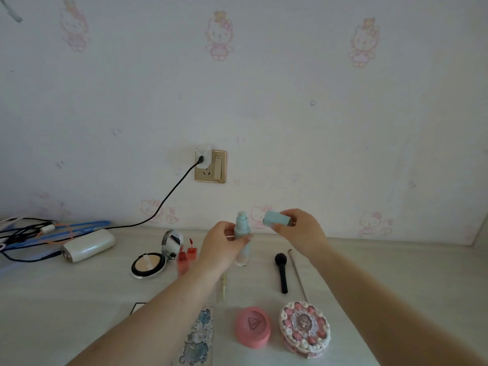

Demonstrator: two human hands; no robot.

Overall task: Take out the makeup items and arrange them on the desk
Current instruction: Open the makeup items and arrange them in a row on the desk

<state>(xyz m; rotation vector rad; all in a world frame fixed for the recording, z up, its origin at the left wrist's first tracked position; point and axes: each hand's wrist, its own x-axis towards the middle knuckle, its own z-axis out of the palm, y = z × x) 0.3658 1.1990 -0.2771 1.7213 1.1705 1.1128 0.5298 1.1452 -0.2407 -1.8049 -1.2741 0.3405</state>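
So from the head cam, the left hand (223, 243) has its fingers (244, 238) wrapped round a pale blue pump bottle (242, 240), holding it upright above the desk (383, 281) with the pump nozzle bare on top. The right hand (299, 231) pinches the matching blue cap (276, 219) just to the right of the nozzle, apart from the bottle, tipped on its side. The rest of the makeup is already laid out on the desk: an open powder compact (151, 262) with its mirror lid up sits to the left, two little red lip tint bottles (187, 256) stand right beside it, partly behind the left wrist. A black brush (281, 272) lies below the right hand with a thin stick-like tool (298, 274) next to it, can't tell what that one is. Closer to the camera there's a round pink compact (253, 326) and just beside it a fancy round case with pink and white trim (305, 327). A slim pale pencil (224, 285) lies near the left forearm. Off to the far left, a white oblong gadget (88, 245) lies by a tangle of cables (29, 231), and a black cord runs up to the wall socket (210, 166).
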